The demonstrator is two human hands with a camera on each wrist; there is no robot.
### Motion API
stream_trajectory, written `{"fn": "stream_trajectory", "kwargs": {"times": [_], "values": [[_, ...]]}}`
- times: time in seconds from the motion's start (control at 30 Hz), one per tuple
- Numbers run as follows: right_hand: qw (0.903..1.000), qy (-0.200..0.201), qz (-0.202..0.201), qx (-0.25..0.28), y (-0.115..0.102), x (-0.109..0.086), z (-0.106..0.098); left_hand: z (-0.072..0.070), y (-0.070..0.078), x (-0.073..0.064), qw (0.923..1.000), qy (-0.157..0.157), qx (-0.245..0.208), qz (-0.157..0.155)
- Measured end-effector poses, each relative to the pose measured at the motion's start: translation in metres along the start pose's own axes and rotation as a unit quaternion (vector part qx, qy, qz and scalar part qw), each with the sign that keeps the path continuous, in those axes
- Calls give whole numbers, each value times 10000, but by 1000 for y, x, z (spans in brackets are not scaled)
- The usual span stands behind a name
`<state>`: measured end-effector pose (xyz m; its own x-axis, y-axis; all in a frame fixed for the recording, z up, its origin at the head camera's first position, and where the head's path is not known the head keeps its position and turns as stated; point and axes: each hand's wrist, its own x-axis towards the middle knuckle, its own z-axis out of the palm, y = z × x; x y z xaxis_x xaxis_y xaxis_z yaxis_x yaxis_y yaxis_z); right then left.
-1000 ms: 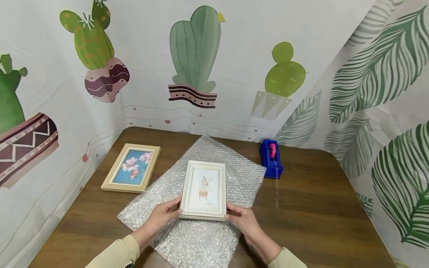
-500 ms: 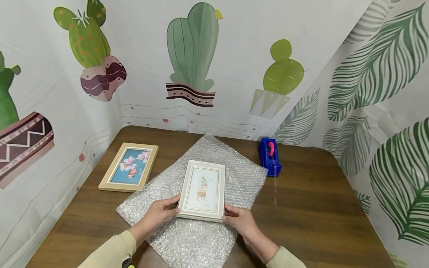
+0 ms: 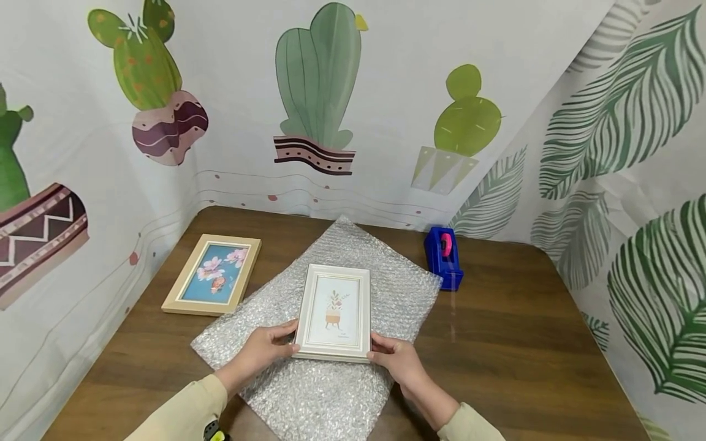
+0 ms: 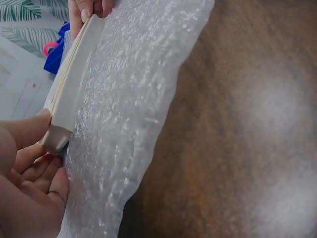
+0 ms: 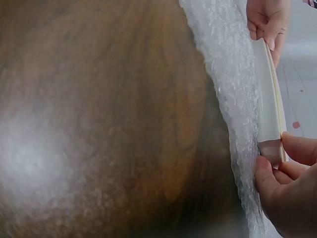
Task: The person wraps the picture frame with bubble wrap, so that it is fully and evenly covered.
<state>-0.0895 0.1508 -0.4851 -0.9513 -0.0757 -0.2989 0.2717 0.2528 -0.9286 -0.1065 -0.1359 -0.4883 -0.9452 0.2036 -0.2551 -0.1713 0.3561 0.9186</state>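
A white picture frame (image 3: 333, 312) with a potted-plant print lies over the middle of a sheet of bubble wrap (image 3: 325, 392), which is turned cornerwise on the table. My left hand (image 3: 263, 350) grips the frame's lower left corner, thumb on the front edge and fingers at the side. At the lower right corner, my right hand (image 3: 398, 362) holds it the same way. Both wrist views show the frame's thick side edge (image 4: 74, 94) pinched between thumb and fingers, close over the wrap. The frame's underside is hidden.
To the left lies a light wood picture frame (image 3: 212, 274) with pink flowers on blue, its lower corner close to the wrap. A blue tape dispenser (image 3: 443, 260) with a pink core stands by the wrap's right corner. The brown table (image 3: 513, 343) meets a printed cloth backdrop (image 3: 386, 92).
Both hands keep their hold on the white frame, which shifts only very slightly over the bubble wrap. The head view has turned a little.
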Motion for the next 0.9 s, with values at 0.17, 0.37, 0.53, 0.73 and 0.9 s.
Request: {"fn": "stream_trajectory", "kwargs": {"times": [0.17, 0.37, 0.53, 0.73, 0.9], "values": [[10000, 10, 12, 4, -1, 0, 1, -2, -1, 1, 10000, 11, 78, -1], [9998, 12, -102, 177, 2, -2, 0, -4, 1, 0, 9997, -108, 234, -3], [9996, -25, -186, 219, 6, -3, -1, -3, 3, -1, 9996, -83, 277, 35], [9981, -29, -398, -463, 4, -3, -3, -1, 7, -2, 9964, 18, 828, 190], [9563, -154, -1487, -2514, 1, -5, -7, -2, 16, -2, 9773, -113, 2048, 536]]}}
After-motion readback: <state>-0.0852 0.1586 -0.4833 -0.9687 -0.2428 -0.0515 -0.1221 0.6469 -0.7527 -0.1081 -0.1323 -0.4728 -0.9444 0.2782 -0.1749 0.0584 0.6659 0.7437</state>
